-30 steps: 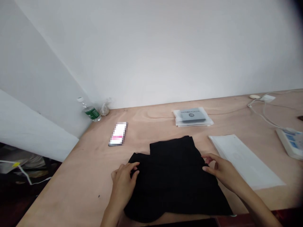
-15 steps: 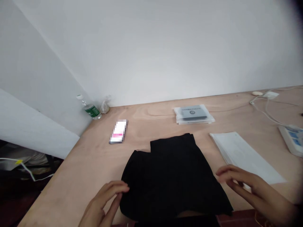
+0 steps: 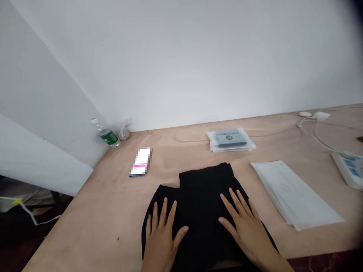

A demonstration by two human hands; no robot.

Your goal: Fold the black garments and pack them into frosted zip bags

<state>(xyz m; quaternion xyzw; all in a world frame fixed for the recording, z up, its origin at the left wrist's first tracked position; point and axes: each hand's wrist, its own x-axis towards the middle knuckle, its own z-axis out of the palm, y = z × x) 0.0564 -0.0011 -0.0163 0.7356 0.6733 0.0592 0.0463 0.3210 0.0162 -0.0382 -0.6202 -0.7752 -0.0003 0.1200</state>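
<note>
Black garment (image 3: pixel 200 200) lies flat on the wooden tabletop (image 3: pixel 99 223). Right of it rests a frosted white bag (image 3: pixel 297 196); on the garment, the left hand (image 3: pixel 161 240) and right hand (image 3: pixel 246 226) lie palm-down, fingers spread. Beyond the garment sit a bagged gray package (image 3: pixel 231 138) and, leftward, a smartphone (image 3: pixel 141 160).

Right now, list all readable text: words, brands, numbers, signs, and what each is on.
None can be read with certainty.
Grey packet in the clear sleeve: a row of letters above a round emblem, too blurred to quote.
Bottle: pale marks on its green label, too small.
Phone: screen pixelated.
White device: blue areas, nothing legible.
Black garment: no text visible.
</note>
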